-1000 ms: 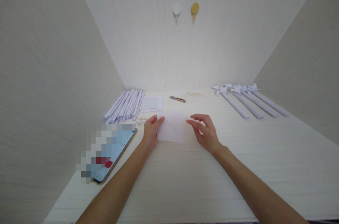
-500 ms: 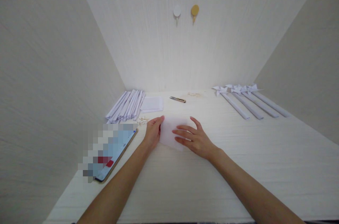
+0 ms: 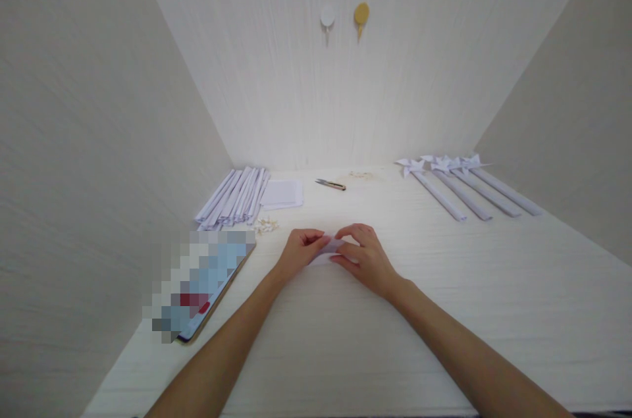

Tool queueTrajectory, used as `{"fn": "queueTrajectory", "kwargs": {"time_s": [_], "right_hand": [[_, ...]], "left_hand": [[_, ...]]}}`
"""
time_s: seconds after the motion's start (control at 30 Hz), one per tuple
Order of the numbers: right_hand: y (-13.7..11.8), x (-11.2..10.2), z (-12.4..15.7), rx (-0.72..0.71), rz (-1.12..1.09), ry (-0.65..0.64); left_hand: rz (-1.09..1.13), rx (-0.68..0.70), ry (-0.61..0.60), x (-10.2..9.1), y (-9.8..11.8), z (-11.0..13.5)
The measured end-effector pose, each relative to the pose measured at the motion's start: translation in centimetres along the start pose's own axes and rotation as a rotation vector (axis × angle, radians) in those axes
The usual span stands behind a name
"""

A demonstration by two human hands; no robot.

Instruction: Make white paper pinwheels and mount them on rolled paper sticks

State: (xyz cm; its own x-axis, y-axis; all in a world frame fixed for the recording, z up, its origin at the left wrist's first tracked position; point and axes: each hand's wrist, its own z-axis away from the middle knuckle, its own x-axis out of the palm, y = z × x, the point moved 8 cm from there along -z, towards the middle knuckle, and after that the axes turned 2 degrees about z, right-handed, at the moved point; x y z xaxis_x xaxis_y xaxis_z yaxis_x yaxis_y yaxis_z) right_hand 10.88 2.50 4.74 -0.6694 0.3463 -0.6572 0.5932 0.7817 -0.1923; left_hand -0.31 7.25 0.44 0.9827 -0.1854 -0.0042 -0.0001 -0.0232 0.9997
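Note:
A sheet of white paper [image 3: 332, 246] is bent over between my two hands, just above the table. My left hand [image 3: 301, 253] pinches its left side between thumb and fingers. On the other side, my right hand [image 3: 363, 256] grips the paper with bent fingers and thumb. Much of the sheet is hidden behind the fingers. Near the left hand lies a small heap of pale little pieces [image 3: 266, 226], too small to name. Behind it rests a stack of white paper squares [image 3: 281, 194].
Thread snips [image 3: 330, 185] lie toward the back wall. Rolled paper sticks [image 3: 234, 197] are piled at the left, above a partly blurred phone [image 3: 217, 293]. Several paper pinwheels on sticks [image 3: 439, 194] lie at the right. Two round hooks [image 3: 361, 14] hang on the wall.
The paper lay flat and open before; now it is bent over and shows smaller. My right hand's spread fingers have closed on it, and my left hand has turned inward.

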Motion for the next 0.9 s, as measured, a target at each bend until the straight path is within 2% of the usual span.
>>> {"fn": "queueTrajectory", "kwargs": {"time_s": [0.17,0.4,0.57,0.77,0.9], "right_hand": [[1.0,0.3,0.1,0.135,-0.042,0.018],[2.5,1.1,0.0,0.326,-0.198,-0.064],[2.7,1.0,-0.1,0.352,-0.207,-0.071],[3.1,1.2,0.0,0.404,-0.267,-0.062],[3.1,1.2,0.0,0.422,-0.312,-0.047]], "left_hand": [[-0.035,0.074,-0.038,0.3,0.4,0.0],[0.002,0.029,-0.055,0.6,0.4,0.4],[0.086,-0.032,-0.161,1.7,-0.3,0.5],[0.097,-0.051,-0.204,1.9,-1.0,0.3],[0.052,-0.020,-0.180,1.6,-0.8,0.2]]}}
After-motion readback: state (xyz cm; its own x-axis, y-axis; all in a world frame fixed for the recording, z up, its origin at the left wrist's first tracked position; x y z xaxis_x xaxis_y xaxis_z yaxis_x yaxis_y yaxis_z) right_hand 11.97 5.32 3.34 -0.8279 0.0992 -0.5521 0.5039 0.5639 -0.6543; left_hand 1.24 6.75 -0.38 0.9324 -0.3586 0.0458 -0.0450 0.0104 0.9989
